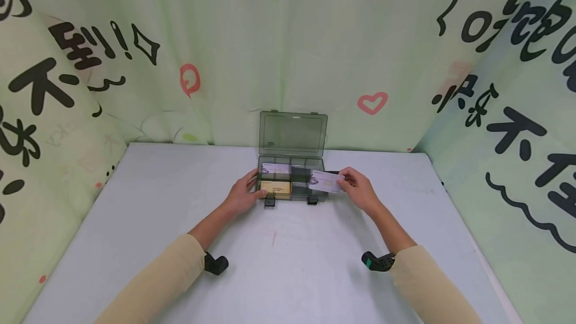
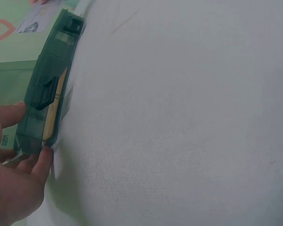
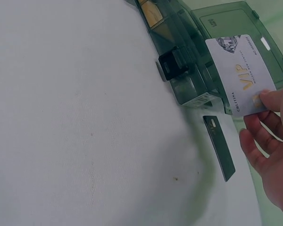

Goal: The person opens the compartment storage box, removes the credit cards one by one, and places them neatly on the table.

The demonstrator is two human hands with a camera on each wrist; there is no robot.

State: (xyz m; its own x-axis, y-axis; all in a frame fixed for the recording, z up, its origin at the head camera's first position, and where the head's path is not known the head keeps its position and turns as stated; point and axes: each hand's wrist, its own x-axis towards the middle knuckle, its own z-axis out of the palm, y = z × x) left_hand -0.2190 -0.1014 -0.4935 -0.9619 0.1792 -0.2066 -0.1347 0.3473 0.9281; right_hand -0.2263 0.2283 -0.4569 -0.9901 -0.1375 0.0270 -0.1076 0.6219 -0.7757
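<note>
Toward the back of the table [image 1: 288,264], a divided case [image 3: 193,89] stands with its lid [image 1: 293,134] raised, presumably for access. The left hand [image 1: 243,194] grips its left end, thumb at the front corner, likely to stop it sliding. The right hand [image 1: 360,189] has its grip closed on one end of a VIP card [image 3: 243,70], by the case's right end, leaving most of the face uncovered (perhaps to keep fingers clear). A gold card [image 1: 276,190] sits front-left, a lilac card [image 1: 276,168] behind it; a dark strip [image 3: 220,149] lies beside the case.
</note>
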